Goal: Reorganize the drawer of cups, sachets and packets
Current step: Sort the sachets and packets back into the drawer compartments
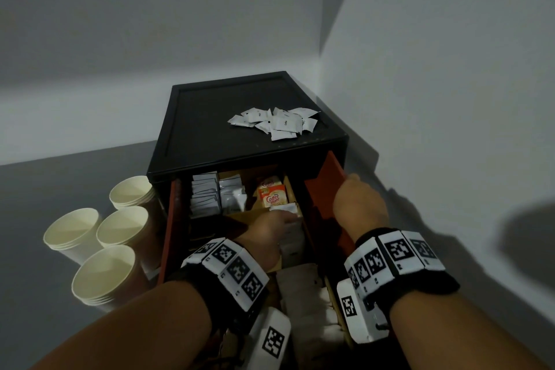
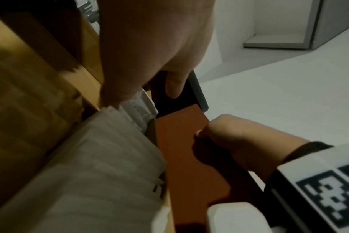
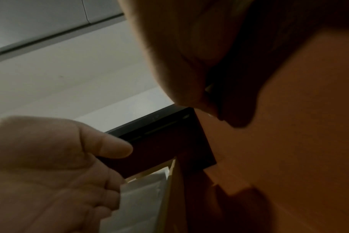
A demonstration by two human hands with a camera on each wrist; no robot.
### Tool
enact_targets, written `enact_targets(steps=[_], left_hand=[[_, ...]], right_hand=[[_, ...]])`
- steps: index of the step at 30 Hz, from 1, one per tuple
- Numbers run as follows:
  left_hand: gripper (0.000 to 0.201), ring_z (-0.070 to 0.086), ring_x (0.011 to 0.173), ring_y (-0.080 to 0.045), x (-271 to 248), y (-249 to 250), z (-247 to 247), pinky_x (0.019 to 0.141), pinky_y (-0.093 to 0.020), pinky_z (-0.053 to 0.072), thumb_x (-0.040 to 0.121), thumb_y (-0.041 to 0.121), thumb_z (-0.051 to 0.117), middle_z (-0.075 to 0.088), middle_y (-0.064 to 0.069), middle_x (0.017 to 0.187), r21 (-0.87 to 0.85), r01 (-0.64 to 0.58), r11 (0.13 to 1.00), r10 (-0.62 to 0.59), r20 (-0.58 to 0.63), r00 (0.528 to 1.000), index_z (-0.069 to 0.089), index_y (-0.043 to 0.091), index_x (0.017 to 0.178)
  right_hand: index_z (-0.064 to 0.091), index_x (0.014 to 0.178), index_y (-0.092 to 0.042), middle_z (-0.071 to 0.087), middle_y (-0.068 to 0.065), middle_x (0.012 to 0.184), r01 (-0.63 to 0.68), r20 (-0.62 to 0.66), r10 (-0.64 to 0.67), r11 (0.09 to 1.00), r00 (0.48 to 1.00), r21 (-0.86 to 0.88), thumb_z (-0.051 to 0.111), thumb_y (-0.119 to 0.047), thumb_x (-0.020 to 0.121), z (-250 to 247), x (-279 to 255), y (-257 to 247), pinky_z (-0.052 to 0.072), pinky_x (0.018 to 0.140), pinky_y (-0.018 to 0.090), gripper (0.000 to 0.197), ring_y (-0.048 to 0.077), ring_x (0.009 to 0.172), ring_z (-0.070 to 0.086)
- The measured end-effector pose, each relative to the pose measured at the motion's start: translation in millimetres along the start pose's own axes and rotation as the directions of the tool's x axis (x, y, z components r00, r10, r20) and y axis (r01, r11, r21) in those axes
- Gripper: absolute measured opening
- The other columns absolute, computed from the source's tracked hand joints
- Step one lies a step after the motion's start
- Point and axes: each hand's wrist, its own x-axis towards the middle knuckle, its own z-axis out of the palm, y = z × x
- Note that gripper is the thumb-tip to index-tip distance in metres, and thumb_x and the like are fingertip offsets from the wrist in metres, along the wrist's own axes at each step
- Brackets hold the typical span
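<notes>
At frame centre, the open drawer (image 1: 321, 186) holds sachet rows (image 1: 205, 192) and Coffee-mate packets (image 1: 272, 196); left hand (image 1: 267, 234) pinches white sachets (image 1: 286, 210), right hand (image 1: 359, 204) grasps the drawer's side.

Two plain pale walls (image 1: 150, 24) are meeting in a corner (image 1: 322, 9) at the right, and dim light is leaving the room greyish. A smooth grey tabletop (image 1: 75, 183) is running up to both walls, with soft dark shadows (image 1: 525, 234) falling across it.
</notes>
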Motion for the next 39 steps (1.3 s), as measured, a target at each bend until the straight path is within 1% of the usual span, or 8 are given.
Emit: enact_targets(steps=[11,19,24,30,32,34,36,39], left_hand=[[0.051,0.065,0.045,-0.019,-14.1,4.5,2.9,0.041,-0.021,0.05,0.098,0.04,0.035,0.067,-0.01,0.056,-0.116,0.017,0.993,-0.001,0.134,0.991,0.066,0.005,0.076],[0.074,0.056,0.033,-0.02,-23.7,7.4,3.2,0.032,-0.017,0.043,0.097,0.046,0.031,0.057,-0.01,0.042,-0.171,0.031,0.985,-0.005,0.15,0.989,0.064,0.006,0.044],[0.057,0.066,0.045,-0.018,-26.4,9.8,-0.6,0.03,-0.026,0.046,0.095,0.052,0.033,0.069,-0.011,0.06,-0.127,0.032,0.991,-0.019,0.105,0.994,0.066,0.006,0.086],[0.07,0.054,0.03,-0.003,-26.5,12.1,0.7,0.023,-0.012,0.031,0.099,0.043,0.029,0.058,0.002,0.039,-0.014,-0.024,1.0,0.025,0.033,0.999,0.065,0.012,0.048],[0.047,0.066,0.066,0.004,-28.7,21.7,2.8,0.049,-0.008,0.041,0.1,0.035,0.035,0.073,0.0,0.074,0.076,-0.063,0.995,0.064,-0.007,0.998,0.07,0.007,0.086],[0.037,0.053,0.117,-0.016,-37.2,37.4,1.7,0.081,-0.022,0.037,0.098,0.028,0.044,0.055,-0.007,0.131,0.184,-0.118,0.976,0.138,-0.098,0.986,0.052,0.008,0.128],[0.037,0.054,0.112,-0.028,-37.4,54.0,0.4,0.079,-0.03,0.045,0.096,0.02,0.049,0.054,-0.013,0.13,0.287,-0.162,0.944,0.198,-0.1,0.975,0.052,0.002,0.128],[0.023,0.058,0.086,-0.017,-39.5,86.5,-1.0,0.062,-0.021,0.047,0.094,0.014,0.051,0.059,-0.008,0.101,0.342,-0.25,0.906,0.291,-0.073,0.954,0.056,0.003,0.114]], right_hand=[[0.042,0.123,-0.003,0.056,0.018,0.122,0.025,-0.011,-0.025,1.0,1.0,-0.007,0.033,-0.014,0.098,-4.2,-4.1,-1.5,0.033,0.073,0.033,0.029,0.034,0.111,0.055],[0.043,0.121,-0.002,0.056,0.018,0.122,0.036,-0.019,-0.036,0.999,0.999,-0.016,0.037,-0.014,0.097,-3.4,-4.7,-0.1,0.033,0.073,0.033,0.027,0.034,0.111,0.055],[0.042,0.122,-0.003,0.056,0.018,0.123,0.04,-0.024,-0.041,0.999,0.999,-0.007,0.037,-0.014,0.097,-3.9,-3.7,1.9,0.034,0.074,0.033,0.028,0.034,0.112,0.054],[0.041,0.125,-0.003,0.054,0.018,0.124,0.018,0.029,-0.018,1.0,0.999,0.02,0.041,-0.018,0.096,-5.8,-0.8,2.2,0.038,0.08,0.035,0.032,0.034,0.113,0.053],[0.038,0.127,-0.003,0.053,0.018,0.124,0.002,0.095,-0.007,0.999,0.995,0.055,0.043,-0.018,0.095,-7.5,2.3,1.8,0.038,0.08,0.034,0.035,0.033,0.113,0.052],[0.035,0.13,-0.006,0.049,0.018,0.128,-0.013,0.145,0.001,0.996,0.989,0.084,0.047,-0.021,0.093,-10.6,5.4,0.0,0.041,0.088,0.035,0.042,0.034,0.116,0.049],[0.033,0.133,-0.012,0.04,0.018,0.133,-0.01,0.132,-0.001,0.996,0.991,0.086,0.053,-0.031,0.088,-16.9,8.1,-5.1,0.038,0.101,0.045,0.053,0.038,0.123,0.042],[0.032,0.136,-0.019,0.035,0.015,0.134,0.09,0.042,-0.094,0.992,0.995,0.087,0.054,-0.034,0.084,-30.2,15.9,-24.3,0.033,0.104,0.052,0.058,0.039,0.125,0.037]])
